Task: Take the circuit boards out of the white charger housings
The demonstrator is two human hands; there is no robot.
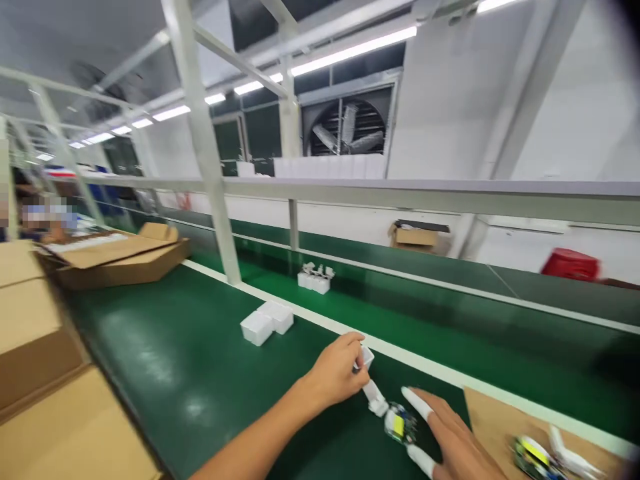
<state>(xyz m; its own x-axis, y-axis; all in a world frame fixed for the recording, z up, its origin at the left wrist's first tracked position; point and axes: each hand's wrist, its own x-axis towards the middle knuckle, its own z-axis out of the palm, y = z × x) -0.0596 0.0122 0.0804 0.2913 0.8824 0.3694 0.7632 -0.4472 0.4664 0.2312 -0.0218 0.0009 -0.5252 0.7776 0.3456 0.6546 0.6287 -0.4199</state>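
My left hand (339,370) is closed on a small white plastic box (369,357) above the green work surface. Just below that box is a white plastic part (375,399), close to a small circuit board (399,425) with a yellow component. My right hand (455,443) wears white finger cots on thumb and forefinger. Those two fingers are spread apart on the board's right side, and I see no grip on it. A second circuit board (531,455) with yellow on it lies blurred on a cardboard sheet (487,413) at the right.
Two white boxes (267,321) stand left of my hands. Beyond the pale divider strip (420,362), more white boxes with parts on top (315,280) sit on the green belt. Cardboard boxes (40,333) line the left. A frame post (203,133) rises ahead; another person is far left.
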